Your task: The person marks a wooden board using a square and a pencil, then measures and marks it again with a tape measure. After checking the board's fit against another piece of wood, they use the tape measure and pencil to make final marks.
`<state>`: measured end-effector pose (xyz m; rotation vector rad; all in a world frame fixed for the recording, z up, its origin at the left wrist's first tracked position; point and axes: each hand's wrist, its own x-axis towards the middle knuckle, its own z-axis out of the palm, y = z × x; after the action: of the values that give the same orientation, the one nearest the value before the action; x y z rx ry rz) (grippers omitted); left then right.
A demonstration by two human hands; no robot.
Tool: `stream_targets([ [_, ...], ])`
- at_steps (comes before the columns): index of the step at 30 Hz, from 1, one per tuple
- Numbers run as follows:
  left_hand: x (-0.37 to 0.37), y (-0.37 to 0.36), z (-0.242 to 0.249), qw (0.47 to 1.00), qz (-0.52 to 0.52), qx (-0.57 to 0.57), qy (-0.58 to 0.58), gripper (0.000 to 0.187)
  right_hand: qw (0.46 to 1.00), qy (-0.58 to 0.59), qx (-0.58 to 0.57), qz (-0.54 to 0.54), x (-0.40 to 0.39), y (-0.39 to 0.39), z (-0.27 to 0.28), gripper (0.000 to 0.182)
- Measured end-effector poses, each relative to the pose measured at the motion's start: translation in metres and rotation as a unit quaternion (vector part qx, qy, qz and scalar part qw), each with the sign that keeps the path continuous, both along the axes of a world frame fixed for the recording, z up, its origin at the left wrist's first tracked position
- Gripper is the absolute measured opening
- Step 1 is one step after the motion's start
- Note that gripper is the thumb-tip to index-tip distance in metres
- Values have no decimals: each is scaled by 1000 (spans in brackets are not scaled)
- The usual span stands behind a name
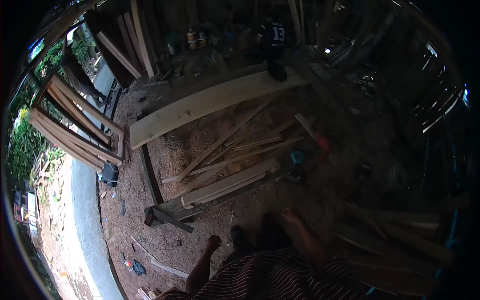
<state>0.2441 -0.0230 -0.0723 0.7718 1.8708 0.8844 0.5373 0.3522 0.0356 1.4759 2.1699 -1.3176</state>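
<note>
My left hand [214, 243] hangs at my side with its fingers curled in, and nothing shows in it. On the other side, my right hand [290, 216] is held out in front of my body, dim, its fingers also curled and no object visible in them. Both hands are apart from the wood. Closest ahead are squared timber pieces [230, 186] lying on a low, dark bench frame [172, 206]. A dark flat blade-like piece [172, 220] rests across the near left corner of the frame.
A wide plank [200, 107] spans the far side, with a person [275, 42] near it. Thin strips [225, 142] lie between. Door-like wooden frames [85, 120] lean at left. A black case [110, 173] stands by the concrete edge [90, 215]. Boards [395, 230] lie at right.
</note>
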Motion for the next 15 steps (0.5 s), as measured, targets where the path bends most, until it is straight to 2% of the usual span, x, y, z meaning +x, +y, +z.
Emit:
stream_targets([
  [1, 4, 29, 51, 957, 181, -42, -223, 10, 1000, 14, -9, -26, 2, -2, 8, 27],
  [2, -1, 49, 58, 961, 161, -47, -220, 10, 999, 16, -10, -48, 10, -2, 8, 27],
  [4, -4, 75, 46, 985, 56, -67, -146, 4, 999, 2, -7, -34, 50, -11, -9, 30],
  [5, -5, 87, 46, 995, -58, -44, -68, 13, 999, 0, -11, -47, 70, -13, -21, 30],
  [6, -5, 102, 41, 994, -66, -48, -69, 13, 995, -59, -56, -57, 89, -14, -35, 29],
  [7, -5, 120, 31, 975, -209, -21, 66, 14, 986, -117, -102, -62, 101, -12, -44, 27],
  [8, -3, 135, 25, 919, -341, 7, 198, 16, 985, -118, -106, -65, 108, -9, -43, 27],
  [9, 5, 155, 36, 919, -342, 6, 196, 16, 972, -150, -167, -67, 117, -2, -41, 27],
  [10, 17, 178, 47, 958, -263, -41, 103, 17, 955, -182, -226, -66, 125, 10, -39, 26],
  [11, 28, 204, 56, 980, -177, -86, 8, 18, 955, -185, -225, -63, 135, 23, -45, 26],
  [12, 38, 226, 55, 982, -170, -86, 4, 18, 975, -149, -149, 76, 147, 36, -54, 26],
  [13, 48, 247, 54, 981, -189, -27, 35, 13, 968, -107, -70, 216, 157, 57, -63, 27],
  [14, 55, 267, 54, 976, -207, 30, 66, 9, 966, -108, -73, 224, 160, 88, -85, 27],
  [15, 63, 287, 53, 977, -201, 19, 62, 9, 965, -136, -89, 205, 158, 106, -83, 25],
])
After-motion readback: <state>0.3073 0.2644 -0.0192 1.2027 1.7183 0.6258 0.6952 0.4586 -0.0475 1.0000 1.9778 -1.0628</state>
